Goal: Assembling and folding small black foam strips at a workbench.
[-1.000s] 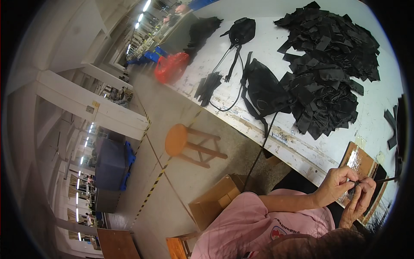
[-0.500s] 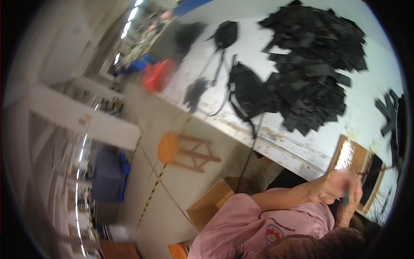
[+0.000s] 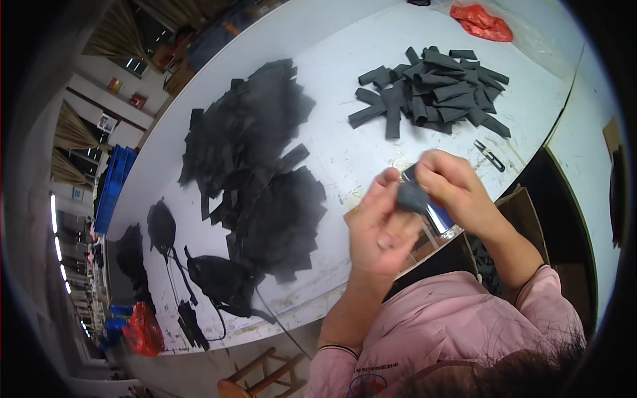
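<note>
Above the table's front edge my hands meet at a dark grey fabric piece (image 3: 413, 198), which lies against a shiny metal bar (image 3: 438, 216). My right hand (image 3: 461, 189) is closed, pinching the fabric at the top of the bar. The left hand (image 3: 379, 229) has its palm partly turned up and its fingers curled against the same fabric from the other side; motion blurs the fingertips. How far the fabric covers the bar is hidden by my fingers. Beyond them lies a pile of rolled dark grey fabric tubes (image 3: 451, 89).
A large heap of flat black fabric pieces (image 3: 265, 192) covers the white table's (image 3: 345, 159) left part. Thread snips (image 3: 490, 156) lie right of my hands. Black bags (image 3: 222, 282), a red plastic bag (image 3: 144, 330) and a wooden stool (image 3: 262, 375) are at lower left. An open cardboard box (image 3: 521, 215) stands near my right forearm.
The head view has swung right, bringing the tube pile and both forearms into sight. My hands, earlier together at the lower right, now show at the fabric piece and metal bar.
</note>
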Motion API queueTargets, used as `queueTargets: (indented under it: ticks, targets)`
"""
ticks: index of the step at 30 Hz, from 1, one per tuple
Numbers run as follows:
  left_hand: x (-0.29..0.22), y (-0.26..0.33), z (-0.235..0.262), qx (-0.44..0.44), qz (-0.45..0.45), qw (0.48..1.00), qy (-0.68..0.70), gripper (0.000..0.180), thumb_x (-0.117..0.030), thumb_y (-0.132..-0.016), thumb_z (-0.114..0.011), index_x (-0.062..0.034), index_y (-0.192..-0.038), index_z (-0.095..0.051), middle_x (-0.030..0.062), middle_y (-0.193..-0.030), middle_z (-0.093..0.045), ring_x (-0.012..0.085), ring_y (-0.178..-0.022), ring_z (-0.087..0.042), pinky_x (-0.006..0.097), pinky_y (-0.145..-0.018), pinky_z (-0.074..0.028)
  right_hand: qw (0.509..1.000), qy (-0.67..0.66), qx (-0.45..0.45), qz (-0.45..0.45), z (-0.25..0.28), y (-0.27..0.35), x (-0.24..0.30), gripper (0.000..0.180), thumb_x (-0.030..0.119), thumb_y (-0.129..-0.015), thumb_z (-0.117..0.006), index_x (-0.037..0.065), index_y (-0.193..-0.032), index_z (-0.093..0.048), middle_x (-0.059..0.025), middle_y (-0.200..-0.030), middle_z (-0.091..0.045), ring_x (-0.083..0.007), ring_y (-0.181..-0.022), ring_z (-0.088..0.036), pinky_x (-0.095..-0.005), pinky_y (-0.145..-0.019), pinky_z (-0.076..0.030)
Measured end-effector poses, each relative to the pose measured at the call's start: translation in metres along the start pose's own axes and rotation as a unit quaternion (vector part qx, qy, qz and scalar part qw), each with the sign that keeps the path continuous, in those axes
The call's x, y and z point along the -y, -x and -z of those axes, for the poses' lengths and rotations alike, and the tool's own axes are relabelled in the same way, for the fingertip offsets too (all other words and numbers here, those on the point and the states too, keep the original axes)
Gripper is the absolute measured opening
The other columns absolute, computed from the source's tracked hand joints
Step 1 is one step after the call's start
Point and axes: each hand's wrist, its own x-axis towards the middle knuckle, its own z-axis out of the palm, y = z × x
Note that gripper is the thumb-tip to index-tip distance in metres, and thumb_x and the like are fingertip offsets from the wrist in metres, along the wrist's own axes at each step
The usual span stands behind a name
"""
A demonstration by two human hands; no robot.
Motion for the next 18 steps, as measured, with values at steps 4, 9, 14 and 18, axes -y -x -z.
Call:
queueTargets:
  ticks: [4,9,14,18]
  targets:
    - [-0.011,-0.012,0.008,-0.099,0.007,0.995,0.011,0.018,0.002,-0.084,-0.044,-0.0028,-0.1,-0.05,0.0069,-0.073,-0.055,0.0057,-0.035,-0.03,0.02,-0.035,-0.026,0.967,-0.175,0.058,-0.176,-0.008,-0.02,-0.027,0.025,0.027,-0.091,-0.053,0.004,-0.081,-0.055,0.002,-0.064,-0.048,-0.0063,-0.056,-0.043,-0.0208,-0.05,-0.036]
    - [-0.005,-0.013,0.018,-0.07,0.005,0.997,0.024,0.02,0.0,-0.086,-0.043,-0.0018,-0.104,-0.049,0.0101,-0.078,-0.059,0.0048,-0.035,-0.032,0.019,-0.036,-0.027,0.96,-0.235,0.098,-0.119,-0.003,-0.021,-0.047,0.024,0.027,-0.091,-0.054,0.005,-0.082,-0.055,0.002,-0.065,-0.049,-0.0055,-0.057,-0.044,-0.019,-0.051,-0.036]
    - [-0.002,-0.003,0.013,-0.067,-0.079,0.973,-0.209,0.02,0.0,-0.088,-0.046,-0.0005,-0.108,-0.043,0.009,-0.078,-0.057,0.0037,-0.037,-0.032,0.018,-0.036,-0.027,0.97,-0.178,0.157,-0.042,0.008,-0.031,-0.05,0.025,0.028,-0.091,-0.054,0.005,-0.08,-0.055,0.0021,-0.066,-0.049,-0.0054,-0.058,-0.044,-0.0187,-0.052,-0.036]
    - [-0.005,-0.009,0.031,-0.11,-0.098,0.967,-0.206,0.021,0.002,-0.088,-0.044,0.0013,-0.109,-0.044,0.0117,-0.082,-0.057,0.0072,-0.046,-0.04,0.02,-0.043,-0.034,0.956,-0.225,0.16,-0.096,-0.004,-0.024,-0.058,0.026,0.028,-0.091,-0.055,0.005,-0.08,-0.055,0.0027,-0.065,-0.049,-0.0057,-0.055,-0.043,-0.0192,-0.05,-0.035]
